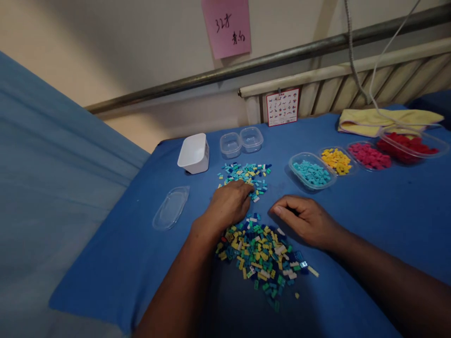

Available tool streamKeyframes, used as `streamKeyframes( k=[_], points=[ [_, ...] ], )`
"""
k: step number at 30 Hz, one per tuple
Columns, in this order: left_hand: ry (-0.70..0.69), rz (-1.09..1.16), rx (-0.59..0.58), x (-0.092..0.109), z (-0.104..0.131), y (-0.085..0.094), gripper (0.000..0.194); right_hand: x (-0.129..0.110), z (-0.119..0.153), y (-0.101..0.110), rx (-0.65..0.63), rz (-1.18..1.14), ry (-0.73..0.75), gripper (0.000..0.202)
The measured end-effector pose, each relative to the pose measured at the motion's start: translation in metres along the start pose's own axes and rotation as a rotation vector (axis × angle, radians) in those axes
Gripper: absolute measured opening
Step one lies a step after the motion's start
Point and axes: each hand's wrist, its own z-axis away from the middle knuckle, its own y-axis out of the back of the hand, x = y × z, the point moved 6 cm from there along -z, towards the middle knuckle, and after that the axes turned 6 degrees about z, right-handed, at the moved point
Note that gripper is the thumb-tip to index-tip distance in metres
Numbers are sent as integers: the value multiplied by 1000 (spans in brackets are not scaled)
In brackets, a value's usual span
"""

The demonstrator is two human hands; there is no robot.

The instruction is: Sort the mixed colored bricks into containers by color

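Note:
My left hand point(230, 203) reaches into the near side of the far pile of small building bricks point(242, 172), mostly light blue with some yellow, white and green. Its fingers are bent down together among the bricks, and whatever they pinch is hidden. On the right, my right hand point(307, 219) rests on the blue cloth with thumb and fingers curled closed. I cannot make out anything inside it. Between my forearms lies a larger mixed pile of bricks point(262, 251) in yellow, green, teal, dark blue and white.
Tubs of turquoise point(312, 172), yellow point(336, 161), magenta point(369, 155) and red bricks point(408, 148) line the right. Two clear tubs point(230, 146) and a white box point(194, 154) stand at the back. A clear lid point(171, 207) lies left; a yellow cloth point(387, 119) lies back right.

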Motion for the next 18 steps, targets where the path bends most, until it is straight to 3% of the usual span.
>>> streamKeyframes(
  k=[9, 14, 18],
  points=[
    [46, 25, 6, 1, 2, 4, 16, 1, 0, 0, 11, -2, 2, 31],
    [-16, 102, 70, 6, 4, 8, 15, 1, 0, 0, 10, 8, 8, 30],
    [-108, 198, 54, 18, 2, 4, 13, 0, 0, 0, 13, 20, 17, 31]
  ],
)
